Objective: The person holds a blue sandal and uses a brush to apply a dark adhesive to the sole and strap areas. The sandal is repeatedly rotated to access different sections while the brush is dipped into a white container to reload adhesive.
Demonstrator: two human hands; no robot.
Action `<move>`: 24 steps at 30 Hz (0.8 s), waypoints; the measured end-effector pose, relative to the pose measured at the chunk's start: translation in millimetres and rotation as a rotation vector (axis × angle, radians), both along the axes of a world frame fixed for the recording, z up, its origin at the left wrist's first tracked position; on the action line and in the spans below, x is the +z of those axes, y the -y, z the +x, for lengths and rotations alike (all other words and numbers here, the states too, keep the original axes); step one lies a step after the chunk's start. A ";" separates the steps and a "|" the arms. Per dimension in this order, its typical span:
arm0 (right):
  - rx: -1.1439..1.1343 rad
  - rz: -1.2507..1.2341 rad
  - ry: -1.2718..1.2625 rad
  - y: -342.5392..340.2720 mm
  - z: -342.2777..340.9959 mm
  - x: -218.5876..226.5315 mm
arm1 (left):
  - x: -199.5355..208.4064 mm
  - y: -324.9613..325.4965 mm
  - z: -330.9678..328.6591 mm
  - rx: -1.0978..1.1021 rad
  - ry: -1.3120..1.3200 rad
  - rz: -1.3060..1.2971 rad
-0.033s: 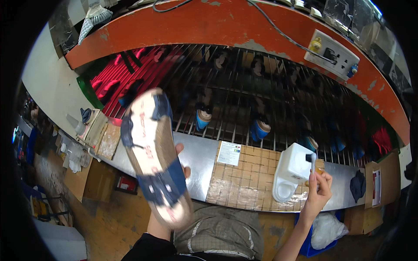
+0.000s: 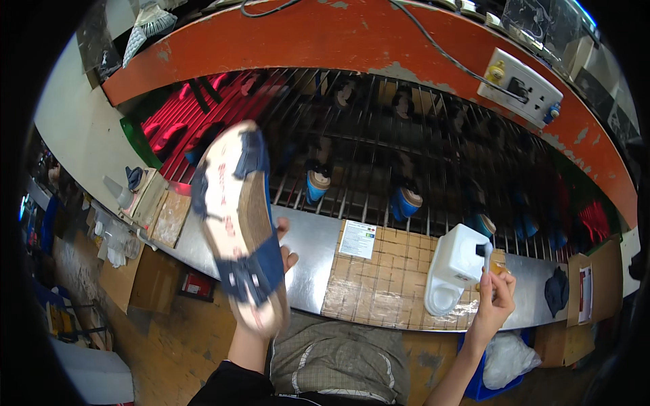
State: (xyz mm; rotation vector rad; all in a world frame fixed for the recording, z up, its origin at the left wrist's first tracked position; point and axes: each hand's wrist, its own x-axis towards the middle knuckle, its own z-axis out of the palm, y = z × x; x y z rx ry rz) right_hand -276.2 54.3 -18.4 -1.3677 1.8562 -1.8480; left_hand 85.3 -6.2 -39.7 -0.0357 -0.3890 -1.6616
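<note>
My left hand (image 2: 287,245) is closed round a sandal (image 2: 233,233) with navy fabric parts, a cream face and brown edging. The sandal stands almost upright toward me, and most of that hand is hidden behind it. At the right, my right hand (image 2: 497,294) pinches a slim pale stick (image 2: 487,256). Its upper end is at the dark opening of a white plastic dispenser (image 2: 457,257), which has a round cup at its foot. Whether the stick's tip touches the opening I cannot tell.
Brown taped cardboard (image 2: 379,281) with a white printed card (image 2: 357,239) covers part of the metal bench (image 2: 305,277). Behind, several shoes lie on a rod conveyor (image 2: 352,196) under an orange frame (image 2: 305,40). A dark cloth (image 2: 556,291) and a cardboard box (image 2: 596,277) are at the right.
The sandal's lower end has shifted up and a little left, and the sandal is slightly turned. My right hand stays by the dispenser with the stick.
</note>
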 end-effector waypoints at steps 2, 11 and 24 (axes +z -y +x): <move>0.028 0.004 0.061 1.6 4.9 0.1 | -15.2 21.5 14.7 -0.036 -0.024 0.166; 0.047 0.040 0.015 -5.1 6.4 9.2 | -106.8 215.8 116.6 -0.290 -0.210 0.787; 0.072 0.109 -0.079 14.8 3.0 -9.2 | -131.2 332.8 85.3 0.629 0.257 0.878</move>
